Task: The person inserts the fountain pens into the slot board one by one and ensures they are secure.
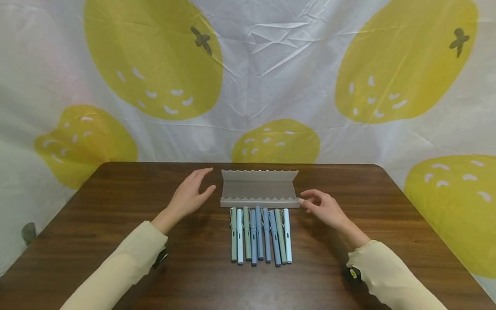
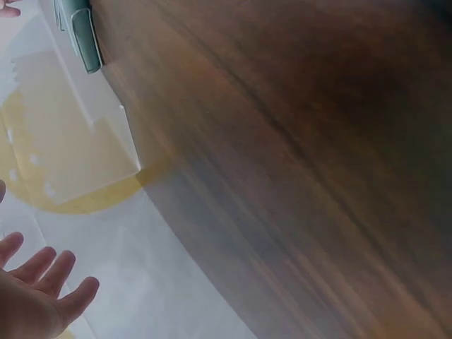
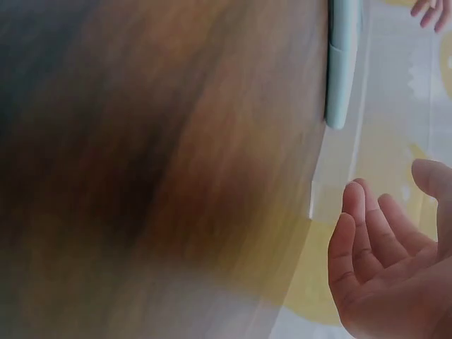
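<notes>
A translucent plastic pen tray (image 1: 257, 189) with scalloped edges stands on the table in the head view. In front of it lie several capped pens (image 1: 266, 241) side by side, in green, blue and pale blue. My left hand (image 1: 190, 193) hovers left of the tray, fingers extended and thumb apart, holding nothing. At the tray's right front corner is my right hand (image 1: 323, 209), its fingers loosely bent; whether the fingertips touch the corner I cannot tell. A pale blue pen (image 3: 340, 78) and the tray's end show in the right wrist view, a green pen (image 2: 86, 39) in the left.
The dark wooden table (image 1: 135, 258) runs back to a white cloth (image 1: 279, 86) printed with yellow fruit. A dark rounded object (image 1: 29, 232) sits beyond the table's left edge. Black wrist straps (image 1: 353, 275) show below both cream sleeves (image 1: 120, 262).
</notes>
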`<state>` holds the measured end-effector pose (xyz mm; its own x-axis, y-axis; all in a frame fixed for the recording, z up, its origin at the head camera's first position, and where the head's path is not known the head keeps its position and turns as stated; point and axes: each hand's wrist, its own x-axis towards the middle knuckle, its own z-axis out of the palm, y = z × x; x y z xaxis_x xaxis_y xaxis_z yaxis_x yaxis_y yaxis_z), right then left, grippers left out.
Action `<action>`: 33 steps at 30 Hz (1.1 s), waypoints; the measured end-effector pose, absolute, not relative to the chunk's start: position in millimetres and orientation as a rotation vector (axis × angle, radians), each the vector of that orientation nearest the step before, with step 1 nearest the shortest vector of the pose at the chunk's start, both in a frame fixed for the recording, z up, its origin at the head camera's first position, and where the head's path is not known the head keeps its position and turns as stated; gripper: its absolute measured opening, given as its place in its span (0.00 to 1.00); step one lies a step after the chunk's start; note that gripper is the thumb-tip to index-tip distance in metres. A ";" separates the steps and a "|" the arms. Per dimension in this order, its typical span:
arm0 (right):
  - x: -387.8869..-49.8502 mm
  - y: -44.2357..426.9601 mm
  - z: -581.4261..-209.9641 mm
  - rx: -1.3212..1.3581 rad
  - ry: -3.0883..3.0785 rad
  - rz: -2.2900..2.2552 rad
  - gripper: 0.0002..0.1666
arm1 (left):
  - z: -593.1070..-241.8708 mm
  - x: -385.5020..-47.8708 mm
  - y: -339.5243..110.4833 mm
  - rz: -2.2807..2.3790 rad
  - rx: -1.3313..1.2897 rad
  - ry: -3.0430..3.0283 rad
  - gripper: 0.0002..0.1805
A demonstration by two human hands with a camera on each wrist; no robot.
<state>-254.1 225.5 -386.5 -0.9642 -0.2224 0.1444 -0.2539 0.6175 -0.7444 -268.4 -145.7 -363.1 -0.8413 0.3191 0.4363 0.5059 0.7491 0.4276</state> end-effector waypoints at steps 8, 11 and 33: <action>-256.1 214.0 -389.9 0.497 -2.841 1.254 0.17 | -366.1 -278.6 -137.2 -0.805 -0.630 -2.647 0.27; -256.5 209.1 -389.9 0.515 -2.847 1.247 0.16 | -368.7 -281.8 -134.1 -0.807 -0.628 -2.649 0.26; -253.8 189.3 -392.7 0.488 -2.984 0.821 0.18 | -367.9 -301.0 -111.4 -0.772 -0.549 -2.682 0.21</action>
